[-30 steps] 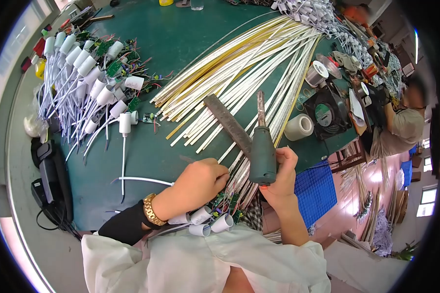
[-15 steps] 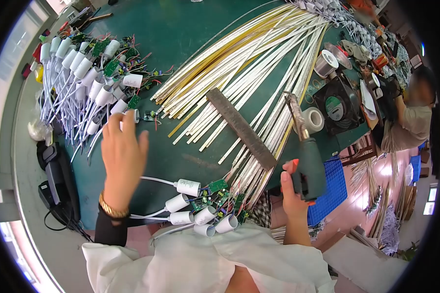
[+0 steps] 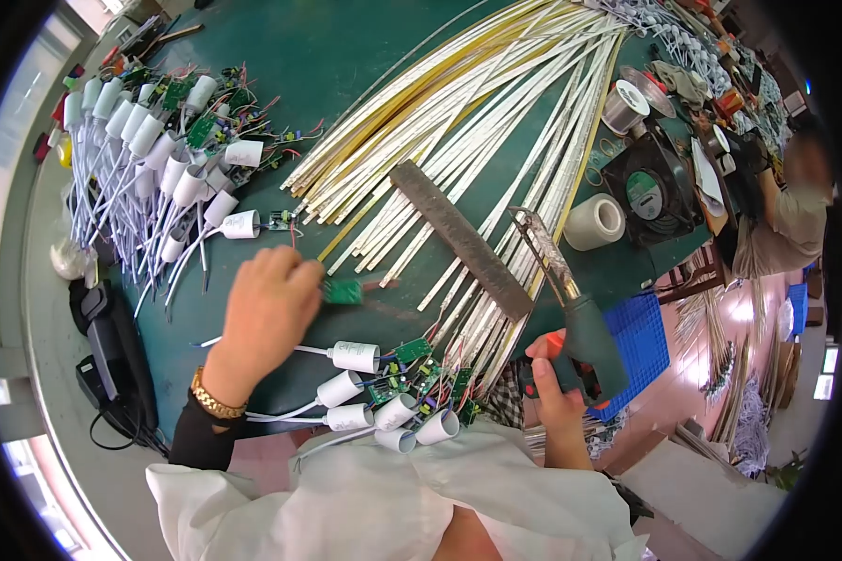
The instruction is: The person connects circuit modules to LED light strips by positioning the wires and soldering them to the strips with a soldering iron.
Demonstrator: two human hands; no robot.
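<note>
My left hand (image 3: 269, 318) is closed around a piece with a green circuit board (image 3: 342, 292) sticking out at the right. A white cable end (image 3: 210, 343) shows at the hand's left; the part inside the fingers is hidden. My right hand (image 3: 554, 379) grips a dark green soldering gun (image 3: 593, 348) with orange parts, its metal tip pointing up and left over the strips. Below my left hand, close to my body, lie several white cylindrical housings (image 3: 355, 356) with circuit boards and cables. Beyond that hand, one housing (image 3: 241, 224) with its board lies at the edge of a larger pile (image 3: 150, 140).
A dark metal bar (image 3: 460, 239) lies across long white and yellow strips (image 3: 440, 122) on the green table (image 3: 253, 47). At the right are a white roll (image 3: 593, 222), a solder spool (image 3: 624, 107) and a black fan (image 3: 652, 192). Another person (image 3: 786, 224) sits at the far right.
My left hand has moved right and toward me from the pile, its fingers now closed on a circuit-board piece. The soldering gun's tip has swung left and slightly down.
</note>
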